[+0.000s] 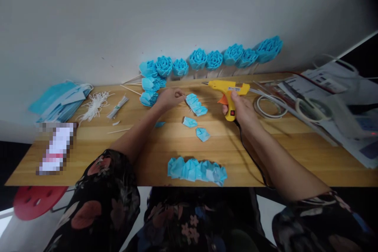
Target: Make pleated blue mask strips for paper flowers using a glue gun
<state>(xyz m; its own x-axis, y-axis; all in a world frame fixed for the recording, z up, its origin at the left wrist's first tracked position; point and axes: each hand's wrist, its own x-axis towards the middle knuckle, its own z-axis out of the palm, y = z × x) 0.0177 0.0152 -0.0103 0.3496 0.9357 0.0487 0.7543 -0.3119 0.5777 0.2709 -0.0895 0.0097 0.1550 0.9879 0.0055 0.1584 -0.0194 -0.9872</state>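
My right hand (244,109) is wrapped round the handle of a yellow hot glue gun (227,86), its nozzle pointing left and held above the table. My left hand (171,99) is pinched closed beside a row of folded blue petals (196,105); what sits between its fingertips is too small to make out. Below lie two loose folded blue petals, one (189,122) left of the other (202,134). A longer row of folded blue pieces (196,170) rests along the table's front edge.
Finished blue flowers (214,60) stand along the wall, and others (149,98) lie behind my left hand. Blue face masks (63,100), white cords (96,104) and a phone (57,147) are at left. At right are a coiled cable (270,106) and papers (327,76). The gun's black cord (251,155) hangs over the front edge.
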